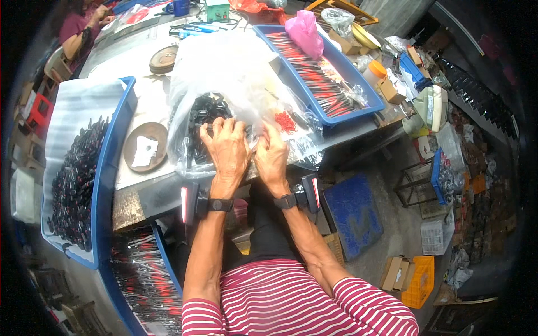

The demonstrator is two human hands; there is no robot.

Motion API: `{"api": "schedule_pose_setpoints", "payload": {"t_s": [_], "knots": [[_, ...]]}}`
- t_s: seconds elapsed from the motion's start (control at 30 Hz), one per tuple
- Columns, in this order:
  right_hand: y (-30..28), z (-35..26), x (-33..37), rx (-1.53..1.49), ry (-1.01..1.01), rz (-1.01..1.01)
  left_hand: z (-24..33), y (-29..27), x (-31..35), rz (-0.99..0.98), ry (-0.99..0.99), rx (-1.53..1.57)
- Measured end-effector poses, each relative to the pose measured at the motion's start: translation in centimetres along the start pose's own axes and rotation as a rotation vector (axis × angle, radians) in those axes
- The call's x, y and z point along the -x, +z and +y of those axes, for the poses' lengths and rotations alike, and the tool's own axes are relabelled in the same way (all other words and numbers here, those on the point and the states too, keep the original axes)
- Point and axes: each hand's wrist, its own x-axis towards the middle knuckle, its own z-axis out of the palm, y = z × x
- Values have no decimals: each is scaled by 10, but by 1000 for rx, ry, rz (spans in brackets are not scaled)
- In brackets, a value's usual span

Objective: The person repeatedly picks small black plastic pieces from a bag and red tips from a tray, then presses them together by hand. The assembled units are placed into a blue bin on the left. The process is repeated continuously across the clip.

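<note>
A clear plastic bag [178,147] lies at the table's near edge, with a heap of small black parts [206,109] inside it. My left hand [228,148] rests on the near side of this heap, its fingers spread and bent over the black parts. Close beside it, my right hand [273,154] has its fingers drawn together at the bag's right side, pinching the plastic. The fingertips of the right hand are partly hidden. Just beyond the right hand is a small pile of red pieces [286,122].
Left is a blue tray [116,140] of black parts; a second tray [162,252] sits lower. Right, another blue tray [358,115] holds red-and-black pieces and a pink bag [304,33]. A round brown dish [130,151] lies left of my hands. A person [78,33] sits far left.
</note>
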Motion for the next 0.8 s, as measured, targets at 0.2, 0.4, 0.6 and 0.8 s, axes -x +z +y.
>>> {"api": "schedule_pose_setpoints", "payload": {"t_s": [0.2, 0.4, 0.6, 0.8], "knots": [[-5, 0, 8, 12, 57, 3, 4, -9, 2, -119, 79, -53], [-6, -2, 13, 51, -55, 56, 5, -9, 4, -152, 147, -121], [-8, -2, 14, 24, 43, 3, 3, -2, 3, -80, 63, -73], [-5, 3, 16, -67, 72, 35, 4, -7, 6, -83, 124, -58]]}}
